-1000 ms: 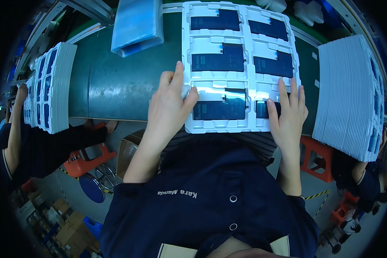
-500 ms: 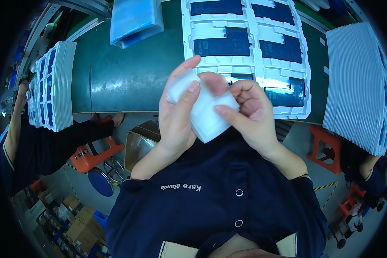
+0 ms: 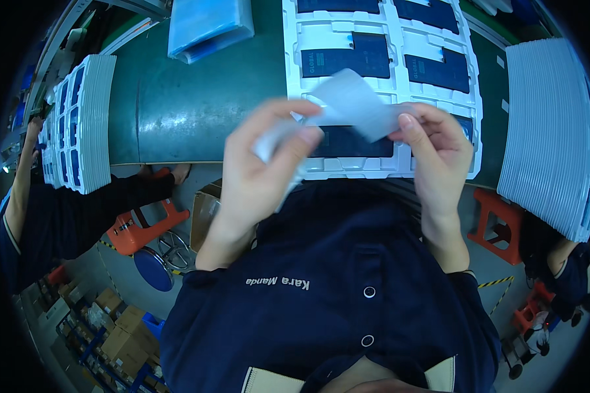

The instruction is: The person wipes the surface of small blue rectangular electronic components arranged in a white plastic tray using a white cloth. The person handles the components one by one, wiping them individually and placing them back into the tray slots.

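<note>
My left hand (image 3: 259, 157), blurred by motion, is closed around a folded wad of thin white sheets (image 3: 269, 141). In my right hand (image 3: 442, 147), thumb and fingers pinch the corner of a single translucent white sheet (image 3: 354, 101), which stretches across toward the left fingertips. Whether the left fingers also touch that sheet I cannot tell. Both hands are above a white moulded tray (image 3: 334, 169) at the table's near edge. In its compartments lie flat black notched phone batteries (image 3: 344, 63); the sheet and right hand partly cover the nearest ones.
On the green table (image 3: 196, 105) lies a blue-tinted clear plastic bag (image 3: 210, 29). Tall tray stacks stand at the right (image 3: 547, 137) and left (image 3: 98, 124). Orange stools (image 3: 498, 226) and a cardboard box (image 3: 206, 213) are below. Other people work at both sides.
My hands have moved apart, the right going right with one sheet drawn from the wad. The wad stays in my left hand, which has shifted slightly left.
</note>
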Demonstrator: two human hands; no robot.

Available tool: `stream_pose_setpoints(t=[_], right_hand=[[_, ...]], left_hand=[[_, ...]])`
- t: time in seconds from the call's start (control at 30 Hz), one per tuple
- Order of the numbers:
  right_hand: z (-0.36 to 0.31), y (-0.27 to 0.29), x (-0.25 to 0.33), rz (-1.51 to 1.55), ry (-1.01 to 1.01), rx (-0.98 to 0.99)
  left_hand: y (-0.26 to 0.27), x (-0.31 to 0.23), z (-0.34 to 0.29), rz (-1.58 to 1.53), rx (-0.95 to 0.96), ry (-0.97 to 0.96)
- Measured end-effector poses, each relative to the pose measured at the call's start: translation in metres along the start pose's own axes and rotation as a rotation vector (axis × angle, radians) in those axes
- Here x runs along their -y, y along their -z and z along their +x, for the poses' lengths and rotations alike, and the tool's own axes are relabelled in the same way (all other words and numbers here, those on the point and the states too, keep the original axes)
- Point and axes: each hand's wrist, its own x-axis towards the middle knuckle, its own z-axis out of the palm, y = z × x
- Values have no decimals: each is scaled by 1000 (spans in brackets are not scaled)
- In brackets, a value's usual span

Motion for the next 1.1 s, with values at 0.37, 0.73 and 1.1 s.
stream_pose_setpoints(t=[0.37,0.73,1.1], right_hand=[[26,35,-10,17,125,-136],[26,4,4,-661,183,300],[20,6,4,-852,357,426]], left_hand=[[-2,5,19,709,191,-136],[30,-22,2,469,564,-164],[22,-5,7,375,532,-145]])
